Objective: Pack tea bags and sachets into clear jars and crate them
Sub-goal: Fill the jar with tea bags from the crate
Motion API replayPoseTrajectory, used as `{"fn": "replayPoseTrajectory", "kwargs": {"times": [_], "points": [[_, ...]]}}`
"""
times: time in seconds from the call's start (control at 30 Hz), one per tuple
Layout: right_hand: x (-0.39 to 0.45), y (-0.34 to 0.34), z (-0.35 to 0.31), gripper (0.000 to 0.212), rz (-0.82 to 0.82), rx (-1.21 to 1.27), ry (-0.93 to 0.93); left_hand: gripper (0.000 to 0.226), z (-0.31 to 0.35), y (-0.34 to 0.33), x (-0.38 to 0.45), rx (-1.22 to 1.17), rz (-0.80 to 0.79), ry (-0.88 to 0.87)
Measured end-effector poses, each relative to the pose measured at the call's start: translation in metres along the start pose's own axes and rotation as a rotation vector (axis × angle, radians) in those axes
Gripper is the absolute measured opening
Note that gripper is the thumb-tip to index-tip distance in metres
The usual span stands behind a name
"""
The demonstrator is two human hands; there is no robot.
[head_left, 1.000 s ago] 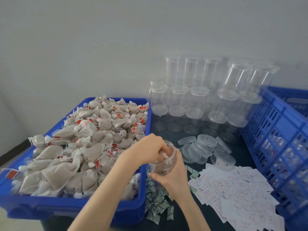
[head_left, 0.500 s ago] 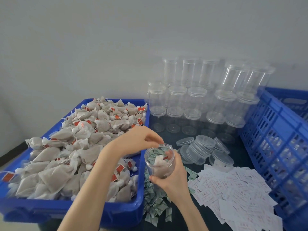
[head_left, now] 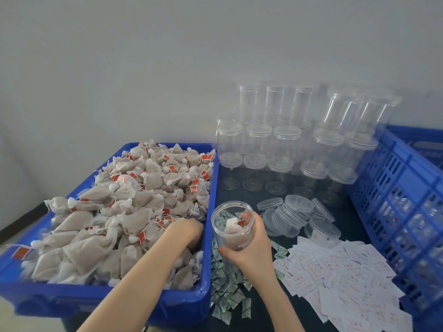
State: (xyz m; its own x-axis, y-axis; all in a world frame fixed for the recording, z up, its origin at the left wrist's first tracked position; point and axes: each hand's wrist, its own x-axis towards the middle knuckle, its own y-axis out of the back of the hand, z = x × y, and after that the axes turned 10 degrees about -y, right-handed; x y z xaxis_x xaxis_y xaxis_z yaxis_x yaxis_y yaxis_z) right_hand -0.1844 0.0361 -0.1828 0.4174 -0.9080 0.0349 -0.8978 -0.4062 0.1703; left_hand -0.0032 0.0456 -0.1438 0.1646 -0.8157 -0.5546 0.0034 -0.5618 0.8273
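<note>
1. Clear plastic jar (head_left: pixel 232 226) stands upright, long axis vertical, open mouth up, tea bags inside; the right hand (head_left: pixel 251 250) grasps its side, just beside the blue tub's (head_left: pixel 206 293) right wall.
2. The left hand (head_left: pixel 185 232) digs among the tea bags (head_left: pixel 124 212) by that wall; its grip cannot be told.
3. Green sachets (head_left: pixel 227 291) and white sachets (head_left: pixel 335 279) flank the wrist.
4. Loose lids (head_left: pixel 294 216) lie beyond.
5. Stacked empty jars (head_left: pixel 287 149) line the wall (head_left: pixel 143 68); the blue crate (head_left: pixel 407 200) bounds the right.

Both forearms are bare, with no sleeves, gloves, rings or watches visible.
</note>
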Motion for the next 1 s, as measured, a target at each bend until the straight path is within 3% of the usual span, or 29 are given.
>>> {"fn": "replayPoseTrajectory", "kwargs": {"times": [0.13,0.4,0.53,0.87,1.0], "points": [[0.001,0.001,0.001,0.098,-0.012,-0.020,-0.002,0.037,-0.007,0.002,0.001,0.077,-0.024,0.069],[-0.001,0.002,-0.001,0.094,0.003,-0.021,-0.006,0.033,-0.018,0.013,-0.001,0.122,0.287,0.199],[-0.001,0.002,0.000,0.094,0.002,-0.028,-0.008,0.026,-0.025,0.015,-0.003,0.104,0.304,0.221],[-0.001,0.003,0.002,0.098,0.000,-0.032,-0.014,0.024,-0.036,0.008,-0.008,0.036,0.436,0.171],[-0.001,0.005,0.005,0.100,-0.013,-0.033,-0.020,0.044,-0.038,0.009,-0.010,-0.073,0.510,0.089]]}}
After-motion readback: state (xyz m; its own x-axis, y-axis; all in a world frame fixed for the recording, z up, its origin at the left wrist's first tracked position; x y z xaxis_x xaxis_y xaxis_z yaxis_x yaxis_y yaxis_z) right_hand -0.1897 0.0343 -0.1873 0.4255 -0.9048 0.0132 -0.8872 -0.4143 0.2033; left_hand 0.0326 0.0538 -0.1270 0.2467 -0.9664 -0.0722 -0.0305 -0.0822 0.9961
